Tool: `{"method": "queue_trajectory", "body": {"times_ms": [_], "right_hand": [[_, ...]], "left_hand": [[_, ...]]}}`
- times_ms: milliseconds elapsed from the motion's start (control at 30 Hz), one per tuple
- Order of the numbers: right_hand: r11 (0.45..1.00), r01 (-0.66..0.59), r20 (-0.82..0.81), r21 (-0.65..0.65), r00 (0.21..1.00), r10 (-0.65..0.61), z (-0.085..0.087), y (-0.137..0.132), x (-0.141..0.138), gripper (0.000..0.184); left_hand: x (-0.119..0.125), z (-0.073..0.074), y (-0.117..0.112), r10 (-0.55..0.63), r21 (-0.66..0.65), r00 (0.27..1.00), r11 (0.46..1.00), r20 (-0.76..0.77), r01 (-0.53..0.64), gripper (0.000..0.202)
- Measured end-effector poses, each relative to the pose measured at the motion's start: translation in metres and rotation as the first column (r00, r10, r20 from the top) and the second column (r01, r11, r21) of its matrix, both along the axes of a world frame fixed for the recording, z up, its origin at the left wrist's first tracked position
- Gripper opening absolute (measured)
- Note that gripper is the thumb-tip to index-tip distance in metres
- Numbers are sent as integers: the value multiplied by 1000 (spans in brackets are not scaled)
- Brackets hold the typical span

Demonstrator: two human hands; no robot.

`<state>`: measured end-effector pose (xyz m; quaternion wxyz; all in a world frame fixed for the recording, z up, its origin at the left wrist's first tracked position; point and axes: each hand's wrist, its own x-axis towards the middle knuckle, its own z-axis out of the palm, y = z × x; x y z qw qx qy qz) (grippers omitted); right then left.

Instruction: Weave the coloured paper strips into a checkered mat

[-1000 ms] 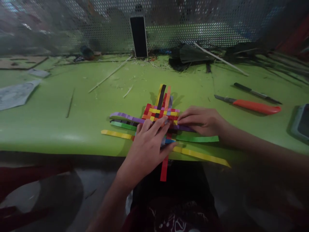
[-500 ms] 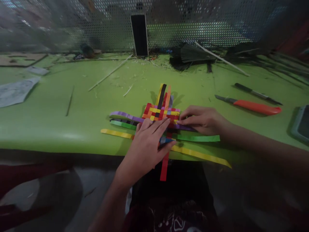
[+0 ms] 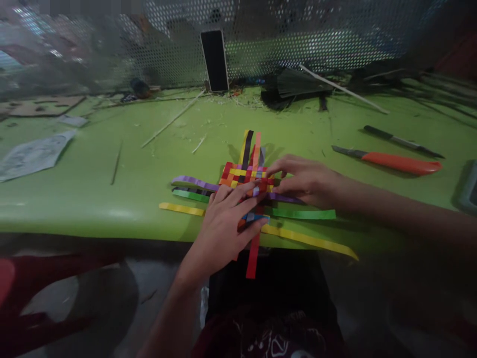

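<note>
A small woven mat (image 3: 233, 174) of red, yellow, orange and other coloured strips lies near the table's front edge. My left hand (image 3: 225, 223) rests over its lower part, fingers stretched out and pressing on the weave. At the mat's right edge, my right hand (image 3: 307, 181) has thumb and index finger closed around a red strip end, partly hidden by the fingers. Loose ends stick out: a purple strip (image 3: 196, 182) on the left, a green strip (image 3: 309, 214) and a yellow strip (image 3: 311, 236) on the right, a red strip (image 3: 252, 258) hanging over the edge.
An orange-handled knife (image 3: 402, 163) and a slim dark knife (image 3: 402, 140) lie to the right. A phone (image 3: 214, 59) leans on the perforated screen behind. Thin sticks, dark fibres (image 3: 301, 84) and a drawing sheet (image 3: 37, 155) are on the green table (image 3: 130, 199).
My right hand's index finger has shifted left onto the weave, near a red strip. My left fingers have spread slightly. The view has tilted a little.
</note>
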<state>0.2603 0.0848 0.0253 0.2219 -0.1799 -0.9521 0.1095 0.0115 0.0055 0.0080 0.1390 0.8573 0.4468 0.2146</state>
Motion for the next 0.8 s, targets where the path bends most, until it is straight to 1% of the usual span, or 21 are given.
{"method": "queue_trajectory", "body": {"times_ms": [100,200,267,333,433,500,567,633,700,733,800], "right_hand": [[985,-32,56,-170,998,42,5,7,0,25],[941,-39,27,-335,998,51,8,15,1,24],[916,-33,6,-401,999,38,10,20,1,21],[898,-15,24,-440,999,29,14,25,-2,16],[885,-14,82,-466,995,58,22,31,-11,12],[876,-28,107,-481,990,90,27,34,-17,12],[860,-32,116,-509,988,106,29,36,-22,11],[852,-27,116,-522,988,103,27,38,-24,11],[873,-37,88,-487,992,90,20,40,-24,10],[892,-57,60,-448,994,93,16,40,-23,11],[932,-103,-12,-347,994,105,6,37,-21,13]], "left_hand": [[1,2,2,13,-47,1000,999,15,-12,30],[2,3,3,41,-91,998,995,40,-37,37],[2,3,4,40,-151,996,988,80,-28,44],[1,5,5,45,-209,989,978,139,-15,45],[-2,10,10,98,-271,962,962,255,-26,41],[-4,16,18,114,-323,943,947,312,-7,38],[-5,21,30,120,-380,939,925,323,13,38],[-4,23,46,127,-426,943,904,307,17,35],[0,22,60,93,-416,959,909,266,28,26],[3,20,66,81,-383,969,924,232,14,23],[8,14,74,99,-307,978,951,186,-38,21]]}}
